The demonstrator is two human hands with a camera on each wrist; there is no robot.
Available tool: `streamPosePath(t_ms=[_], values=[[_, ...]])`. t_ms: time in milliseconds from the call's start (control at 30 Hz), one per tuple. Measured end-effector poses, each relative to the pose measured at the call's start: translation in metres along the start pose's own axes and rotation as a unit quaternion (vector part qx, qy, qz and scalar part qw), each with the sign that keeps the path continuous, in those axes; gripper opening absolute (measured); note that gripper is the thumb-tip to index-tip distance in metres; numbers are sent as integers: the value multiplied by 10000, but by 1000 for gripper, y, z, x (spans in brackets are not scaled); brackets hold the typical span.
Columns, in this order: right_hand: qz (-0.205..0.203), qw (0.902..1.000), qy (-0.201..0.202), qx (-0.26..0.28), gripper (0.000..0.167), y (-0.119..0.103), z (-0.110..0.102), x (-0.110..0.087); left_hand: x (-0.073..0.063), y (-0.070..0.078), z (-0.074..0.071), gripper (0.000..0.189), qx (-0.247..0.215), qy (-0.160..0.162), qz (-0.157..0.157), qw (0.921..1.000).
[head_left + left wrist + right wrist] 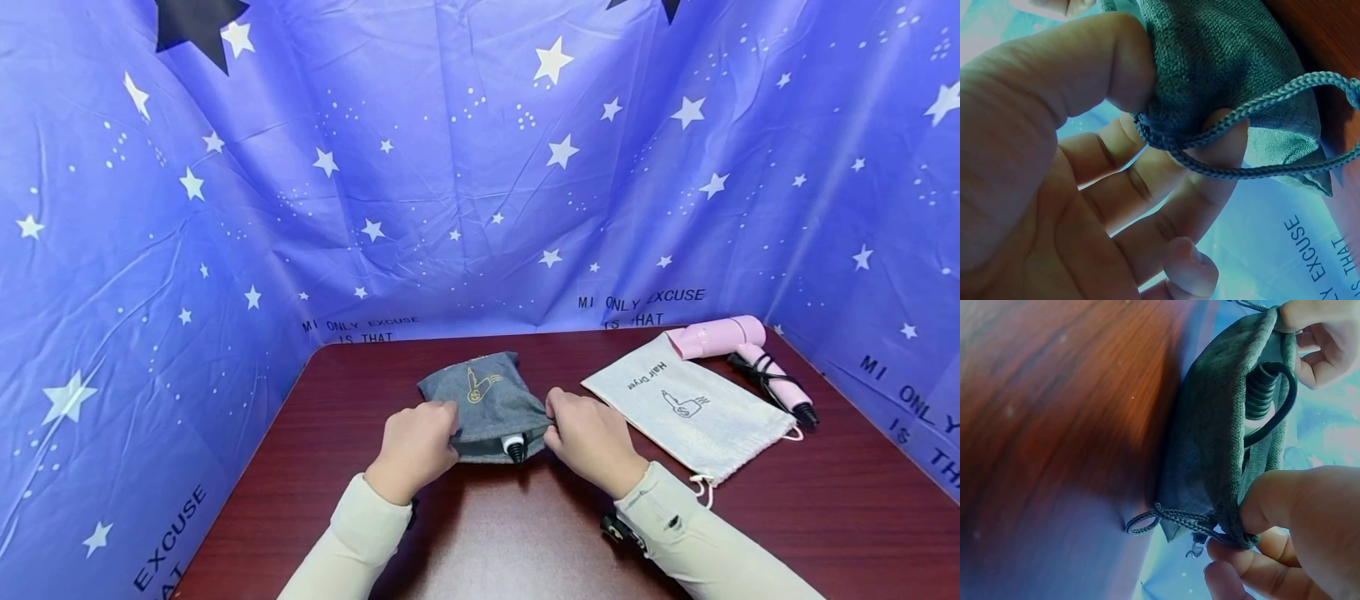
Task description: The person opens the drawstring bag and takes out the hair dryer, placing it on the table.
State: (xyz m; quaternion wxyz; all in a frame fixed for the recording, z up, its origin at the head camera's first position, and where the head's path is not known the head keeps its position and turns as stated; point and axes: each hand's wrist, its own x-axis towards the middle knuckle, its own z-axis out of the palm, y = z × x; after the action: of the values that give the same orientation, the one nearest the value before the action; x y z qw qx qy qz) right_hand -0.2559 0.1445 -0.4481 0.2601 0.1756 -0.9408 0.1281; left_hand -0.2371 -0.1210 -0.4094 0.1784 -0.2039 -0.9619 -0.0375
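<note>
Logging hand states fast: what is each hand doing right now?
Left hand: pinches one side of the grey drawstring pouch at its mouth.
Right hand: pinches the opposite side of the pouch's mouth.

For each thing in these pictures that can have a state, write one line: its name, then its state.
Grey pouch: lying on the table, mouth held open, something with a black cord inside.
Grey drawstring: slack, not pulled tight.
Left hand: pinches the pouch's rim.
Right hand: pinches the opposite rim.
Beige bag: flat, looks empty.
Pink hair dryer: lying on the table outside the bags, cord bundled.
</note>
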Motion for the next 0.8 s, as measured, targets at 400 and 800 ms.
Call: streamPosePath(t_ms=[400, 800], values=[[63, 9999, -109, 6, 25, 3, 3, -1, 0, -1, 3, 31, -9, -327, -94, 9994], [279, 9990, -348, 49, 22, 4, 6, -1, -1, -1, 7, 32, -17, -618, -62, 9981]])
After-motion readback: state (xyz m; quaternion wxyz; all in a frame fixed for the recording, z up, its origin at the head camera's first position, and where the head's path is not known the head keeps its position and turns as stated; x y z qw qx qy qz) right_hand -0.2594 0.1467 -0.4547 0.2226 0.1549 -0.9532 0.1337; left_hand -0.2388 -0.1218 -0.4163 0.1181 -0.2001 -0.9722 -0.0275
